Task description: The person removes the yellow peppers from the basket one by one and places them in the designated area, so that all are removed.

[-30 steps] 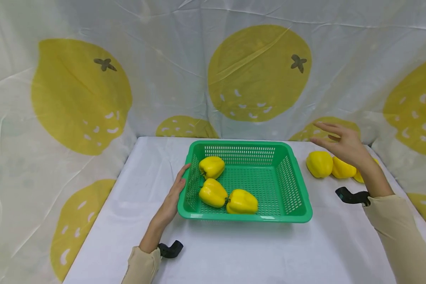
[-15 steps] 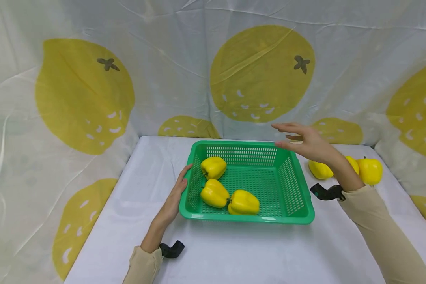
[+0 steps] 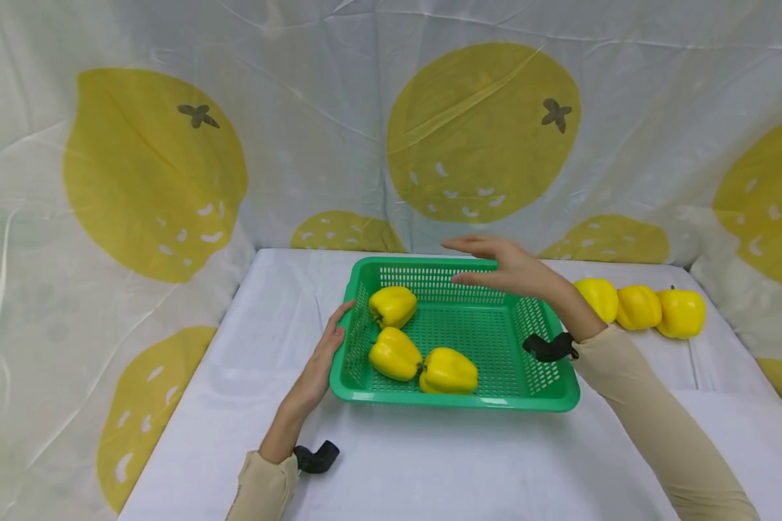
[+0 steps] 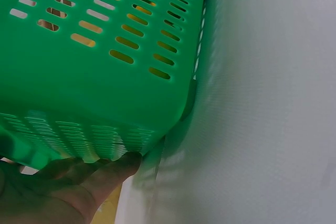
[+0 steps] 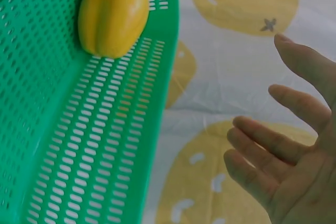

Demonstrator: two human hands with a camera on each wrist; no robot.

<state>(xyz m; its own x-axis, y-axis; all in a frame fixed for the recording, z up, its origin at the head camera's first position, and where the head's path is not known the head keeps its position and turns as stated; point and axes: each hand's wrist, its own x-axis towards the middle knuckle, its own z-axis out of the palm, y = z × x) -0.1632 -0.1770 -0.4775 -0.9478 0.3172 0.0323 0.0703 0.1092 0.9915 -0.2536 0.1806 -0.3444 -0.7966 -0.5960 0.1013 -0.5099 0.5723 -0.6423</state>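
A green plastic basket (image 3: pixel 456 402) stands on the table with three yellow bell peppers in its left part. One pepper (image 3: pixel 392 307) lies at the back left; below it are a second (image 3: pixel 395 354) and a third (image 3: pixel 448 371), side by side. My left hand (image 3: pixel 313 369) rests against the basket's left side, its fingers extended along the outer wall, as the left wrist view shows from low down. Over the basket's back right part hovers my right hand (image 3: pixel 505 268), holding nothing. In the right wrist view its fingers (image 5: pixel 299 103) are spread and apart from the basket.
Three more yellow bell peppers stand in a row right of the basket: one near it (image 3: pixel 596 299), one in the middle (image 3: pixel 638 307) and one at the end (image 3: pixel 681 313). A lemon-print cloth (image 3: pixel 300 145) hangs behind the white-covered table (image 3: pixel 430 463).
My right hand has moved left, from above the row of peppers to over the basket, uncovering that row. The left hand stays at the basket's left side.
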